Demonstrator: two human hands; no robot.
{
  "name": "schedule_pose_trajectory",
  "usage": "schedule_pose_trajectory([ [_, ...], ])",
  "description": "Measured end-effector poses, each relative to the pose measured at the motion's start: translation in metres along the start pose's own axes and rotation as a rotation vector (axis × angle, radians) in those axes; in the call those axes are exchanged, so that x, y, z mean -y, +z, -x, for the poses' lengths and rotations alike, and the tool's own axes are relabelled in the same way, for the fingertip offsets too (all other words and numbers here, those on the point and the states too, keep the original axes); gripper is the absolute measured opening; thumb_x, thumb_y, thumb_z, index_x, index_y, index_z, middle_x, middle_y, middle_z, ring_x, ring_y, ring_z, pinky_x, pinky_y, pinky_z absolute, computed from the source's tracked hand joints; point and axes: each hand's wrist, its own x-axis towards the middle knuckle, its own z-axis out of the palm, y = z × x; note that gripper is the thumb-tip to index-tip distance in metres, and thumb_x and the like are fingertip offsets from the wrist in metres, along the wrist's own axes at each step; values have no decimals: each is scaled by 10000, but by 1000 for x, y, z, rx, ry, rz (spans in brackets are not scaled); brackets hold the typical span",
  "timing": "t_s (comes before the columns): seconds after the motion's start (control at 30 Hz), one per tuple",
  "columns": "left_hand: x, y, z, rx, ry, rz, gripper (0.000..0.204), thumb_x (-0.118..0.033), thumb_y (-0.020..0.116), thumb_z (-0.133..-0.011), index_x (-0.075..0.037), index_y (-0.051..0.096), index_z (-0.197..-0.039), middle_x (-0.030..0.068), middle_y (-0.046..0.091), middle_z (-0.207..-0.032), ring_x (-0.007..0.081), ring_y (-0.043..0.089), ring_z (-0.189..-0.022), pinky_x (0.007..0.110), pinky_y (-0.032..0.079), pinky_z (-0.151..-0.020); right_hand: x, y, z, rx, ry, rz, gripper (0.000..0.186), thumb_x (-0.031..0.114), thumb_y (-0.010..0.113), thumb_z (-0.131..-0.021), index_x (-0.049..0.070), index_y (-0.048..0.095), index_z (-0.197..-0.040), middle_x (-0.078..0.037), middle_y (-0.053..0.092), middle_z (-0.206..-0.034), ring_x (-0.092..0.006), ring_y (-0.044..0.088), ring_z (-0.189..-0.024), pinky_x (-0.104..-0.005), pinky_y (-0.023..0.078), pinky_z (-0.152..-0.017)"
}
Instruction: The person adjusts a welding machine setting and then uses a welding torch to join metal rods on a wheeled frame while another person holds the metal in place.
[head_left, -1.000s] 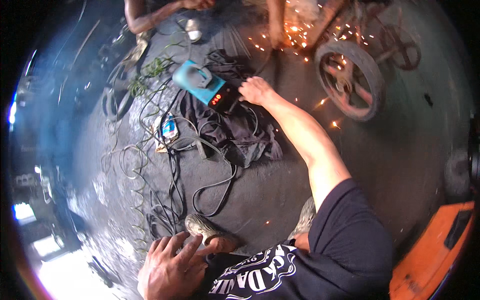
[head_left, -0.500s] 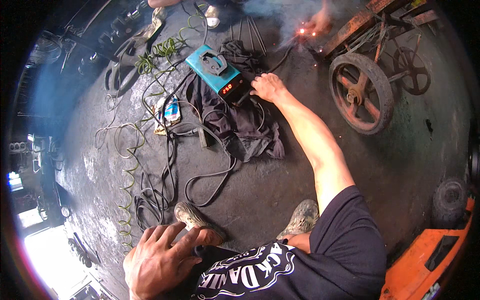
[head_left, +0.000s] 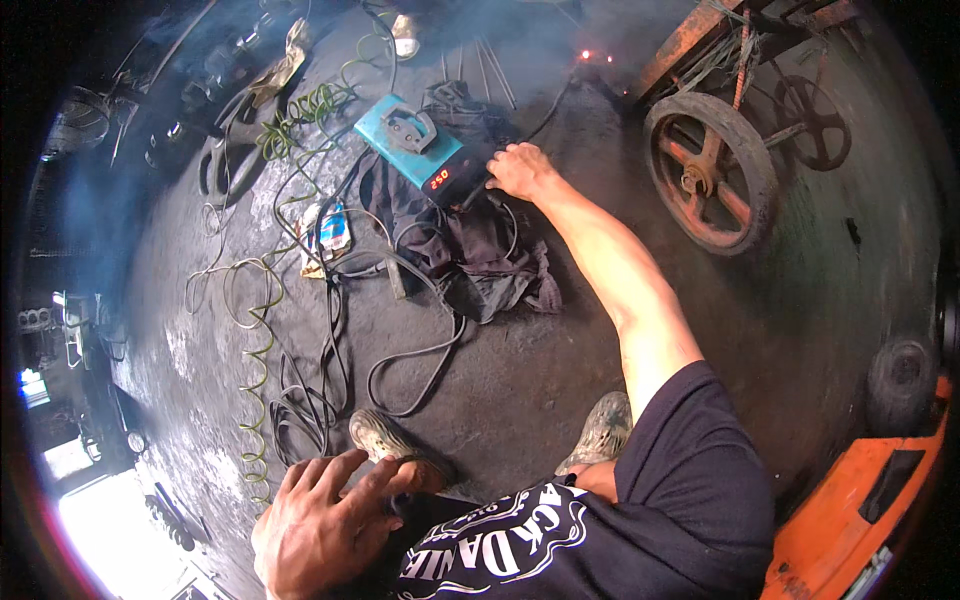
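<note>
My right hand (head_left: 519, 170) reaches to the dark front panel of a teal welding machine (head_left: 392, 152) with a grey handle and red lit display; its fingers are curled at the panel, and what they grip is hidden. The machine sits on a rumpled dark cloth (head_left: 475, 280), cables running around it. My left hand (head_left: 320, 520) is low by my body, fingers bent loosely and apart, holding nothing.
A rusty cart (head_left: 705, 170) with spoked wheels stands right. Coiled green hose (head_left: 300, 125), black cables (head_left: 330, 390) and a torn packet (head_left: 330, 230) lie on the dark floor (head_left: 540, 360). Smoke and small sparks hang ahead. An orange panel (head_left: 850, 510) and a tyre (head_left: 898, 385) are lower right.
The wide spray of sparks has shrunk to a few glowing points, and smoke has thickened. The co-worker's limbs seen earlier no longer show. My right hand stays at the machine's front.
</note>
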Motion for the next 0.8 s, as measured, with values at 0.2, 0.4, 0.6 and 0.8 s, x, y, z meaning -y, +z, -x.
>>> schedule_pose_trajectory([
  [0.2,-7,-5,-5,19,-7,6,584,-240,791,-670,-102,647,-1219,158,648,-1163,321,641,-1035,448,482,-910,-3,3,1,20,13,8,403,483,645,-878,110,725,-1011,-75,699,-1026,-289,648,-1044,-427,519,-908],
  [0.4,-1,3,-4,-20,36,74,396,-154,662,-721,-197,757,-1103,106,654,-1237,332,576,-1147,452,469,-946,-6,9,2,-19,11,17,406,492,648,-871,114,719,-1000,-76,703,-1015,-288,654,-1038,-433,524,-889],
  [0.6,9,-2,-3,87,27,-2,597,-407,742,-827,-186,575,-1356,139,601,-1263,333,602,-1125,478,467,-961,-2,9,-2,-14,20,9,405,488,662,-860,110,717,-992,-82,704,-1012,-293,661,-1020,-438,524,-883],
  [0.8,-8,-2,-7,-24,23,69,392,-228,697,-695,-140,745,-1074,131,632,-1262,334,576,-1126,464,463,-943,-5,15,2,-43,16,-1,388,479,671,-857,119,716,-994,-78,699,-1016,-283,651,-1046,-435,508,-897],
])
